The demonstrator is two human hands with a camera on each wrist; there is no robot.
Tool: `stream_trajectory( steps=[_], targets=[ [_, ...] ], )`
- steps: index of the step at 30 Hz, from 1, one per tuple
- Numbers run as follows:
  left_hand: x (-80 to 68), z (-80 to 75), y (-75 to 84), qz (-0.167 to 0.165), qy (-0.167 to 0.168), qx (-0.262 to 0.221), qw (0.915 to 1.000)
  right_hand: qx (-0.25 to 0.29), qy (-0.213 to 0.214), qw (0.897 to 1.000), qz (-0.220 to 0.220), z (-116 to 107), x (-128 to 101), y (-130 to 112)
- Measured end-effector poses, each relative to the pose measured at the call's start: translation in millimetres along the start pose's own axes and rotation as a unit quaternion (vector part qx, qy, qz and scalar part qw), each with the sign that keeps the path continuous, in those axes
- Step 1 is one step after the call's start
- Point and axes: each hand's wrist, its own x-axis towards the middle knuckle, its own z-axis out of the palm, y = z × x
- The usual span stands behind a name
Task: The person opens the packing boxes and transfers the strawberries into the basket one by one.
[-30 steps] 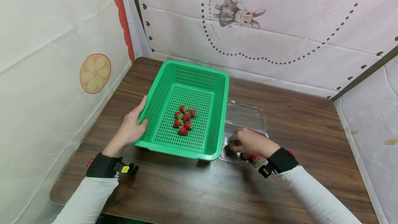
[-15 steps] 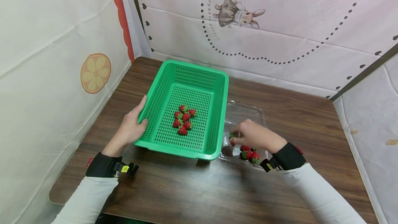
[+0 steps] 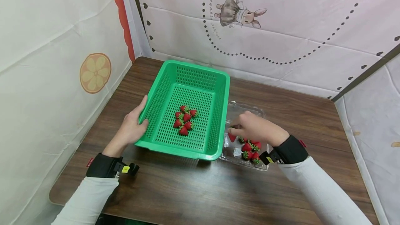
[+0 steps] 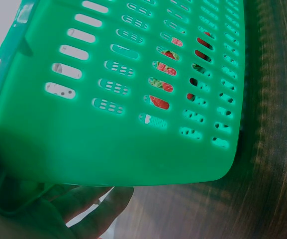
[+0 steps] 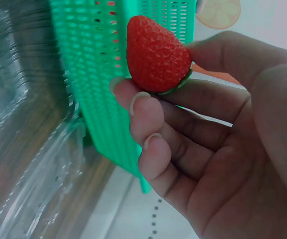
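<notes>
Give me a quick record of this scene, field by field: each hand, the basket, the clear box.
left hand: grips the near left rim of the green basket
right hand: pinches one strawberry above the clear clamshell box
basket contents: a cluster of strawberries
box contents: a few strawberries
surface: wooden table

Six strawberries in the green basket (image 3: 190, 79), four in the clear clamshell (image 3: 247, 108), one strawberry (image 3: 232, 137) held

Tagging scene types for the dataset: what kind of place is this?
Likely a staged tabletop recording booth, not a real kitchen: printed cloth backdrops wall in a wooden table, which holds a green basket and a clear clamshell of strawberries.
</notes>
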Motion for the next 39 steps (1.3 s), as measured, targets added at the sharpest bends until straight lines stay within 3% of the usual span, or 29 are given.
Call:
stream_trajectory(
  steps=[3, 8, 12, 26, 39],
  targets=[
    [0.1, -0.1, 0.1, 0.0, -0.001, 0.001, 1.0, -0.003, 0.002, 1.0, -0.012, -3, 7, -7],
    [0.1, -0.1, 0.1, -0.002, -0.002, 0.003, 1.0, -0.027, 0.022, 0.995, -0.089, -2, 23, -17],
    [-0.7, 0.1, 0.7, -0.002, -0.001, 0.009, 1.0, -0.031, 0.027, 0.992, -0.119, -1, 36, -23],
    [-0.8, 0.4, 1.3, -0.005, -0.001, 0.005, 1.0, -0.036, 0.024, 0.989, -0.14, 11, 74, -36],
    [-1.0, -0.2, 2.8, -0.006, 0.002, 0.005, 1.0, -0.078, -0.004, 0.99, -0.116, 11, 93, -49]
  ],
)
